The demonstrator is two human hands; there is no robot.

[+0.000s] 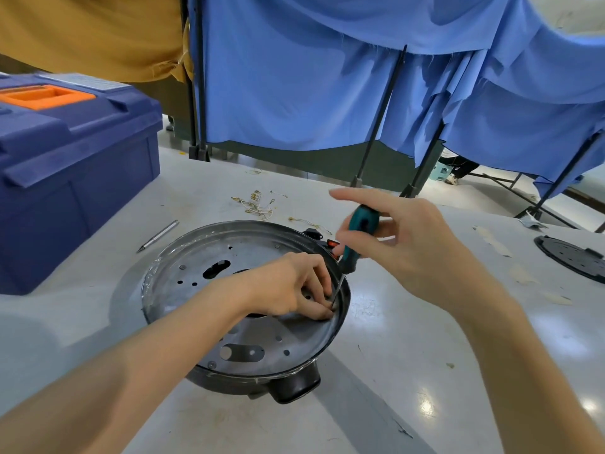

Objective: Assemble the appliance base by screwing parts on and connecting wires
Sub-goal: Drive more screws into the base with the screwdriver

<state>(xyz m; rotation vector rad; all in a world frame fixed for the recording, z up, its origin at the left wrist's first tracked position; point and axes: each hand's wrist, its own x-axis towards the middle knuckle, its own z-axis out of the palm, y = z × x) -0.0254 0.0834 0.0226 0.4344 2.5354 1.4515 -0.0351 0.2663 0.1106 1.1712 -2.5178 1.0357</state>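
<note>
The round appliance base [209, 253] lies on the white table, its perforated metal plate facing up and a black handle at its near edge. My left hand [291, 285] rests inside the base near its right rim, fingertips pinched around a small part that I cannot make out, at the screwdriver's tip. My right hand [399, 237] grips a teal-and-black screwdriver [355, 239] by its handle, with the forefinger stretched out. The shaft slants down to the plate beside my left fingertips. A red switch [333, 244] shows at the base's far right rim.
A blue toolbox [72, 178] with an orange handle stands at the left. A loose metal bit [158, 235] lies beside the base. Several thin wires with ring terminals [257, 204] are scattered behind it. A black round plate [573, 257] sits at the right edge. Blue curtains hang behind.
</note>
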